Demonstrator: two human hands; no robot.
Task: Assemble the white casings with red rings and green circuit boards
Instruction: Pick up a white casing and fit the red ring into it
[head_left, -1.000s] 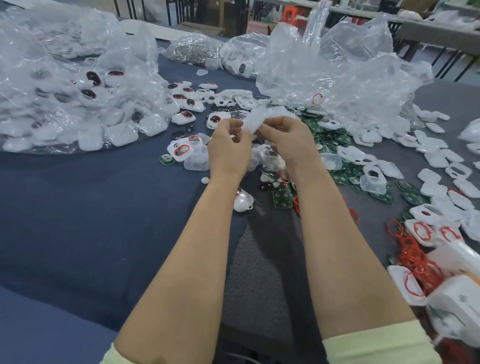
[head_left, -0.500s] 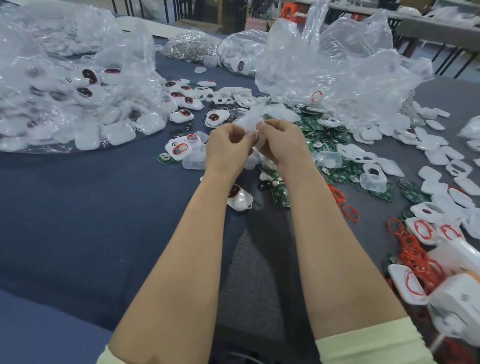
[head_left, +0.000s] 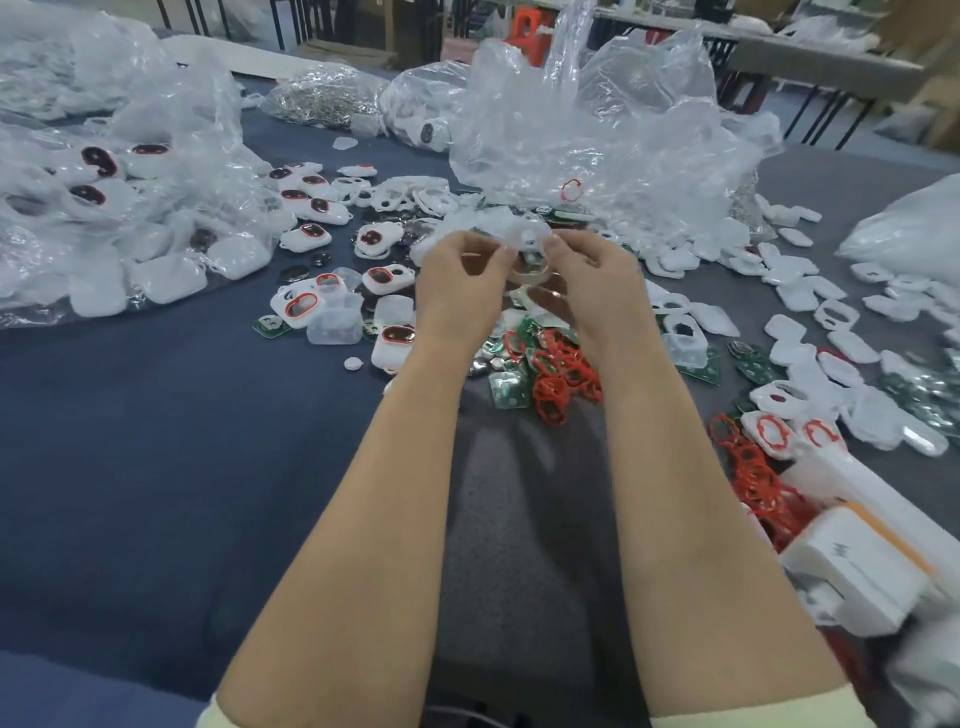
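My left hand (head_left: 457, 286) and my right hand (head_left: 592, 280) are raised together over the middle of the table, both pinching one small white casing (head_left: 527, 244) between their fingertips. The piece is blurred and partly hidden by my fingers. Below my hands lie loose red rings (head_left: 563, 382) mixed with green circuit boards (head_left: 509, 389). Finished white casings with red rings (head_left: 301, 306) lie to the left.
Big clear plastic bags stand at the left (head_left: 104, 208) and behind my hands (head_left: 597, 135). Loose white casing halves (head_left: 841, 358) cover the right side, with more red rings (head_left: 753, 467) and a white box (head_left: 852, 566) at the near right. Dark blue cloth (head_left: 156, 467) covers the table.
Both hands have stayed together over the table's middle, working the small white casing. The view has shifted a little, so the pile of red rings under my hands shows more.
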